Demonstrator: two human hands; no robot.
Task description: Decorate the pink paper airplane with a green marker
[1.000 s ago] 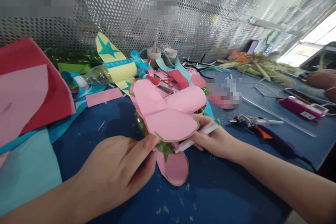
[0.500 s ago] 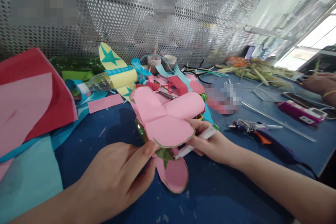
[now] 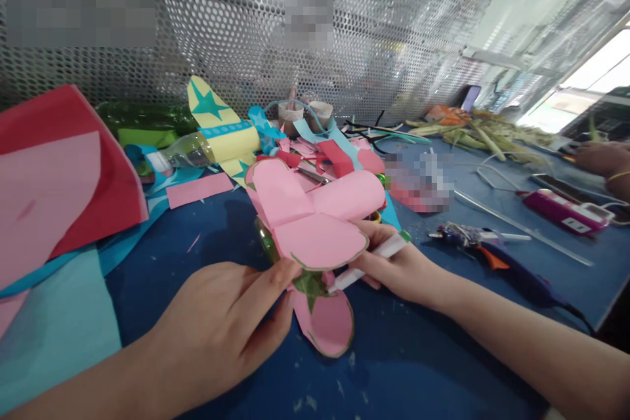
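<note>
A pink paper plane (image 3: pixel 315 236) with rounded wings is in front of me, its edges traced in green. Part of a green plastic bottle (image 3: pixel 266 241) shows at its left side. Below the upper wing, a green star (image 3: pixel 311 287) lies by a lower pink lobe. My left hand (image 3: pixel 236 315) pinches the plane's left edge between thumb and fingers. My right hand (image 3: pixel 394 266) grips a slim white marker (image 3: pixel 378 252) with a green end; its other end points at the pink paper near the star. Some right fingertips are hidden behind the wing.
Behind lies a yellow paper plane (image 3: pixel 229 141) on a clear bottle, among paper scraps (image 3: pixel 339 161). A glue gun (image 3: pixel 506 266) and a magenta device (image 3: pixel 564 210) lie right. Red paper sheets (image 3: pixel 115 184) lie left. Another person's hand (image 3: pixel 603 161) is at far right.
Almost nothing differs. The view has shifted slightly, and the upper wing sits a little higher. Both hands keep their holds on the paper plane and the marker.
</note>
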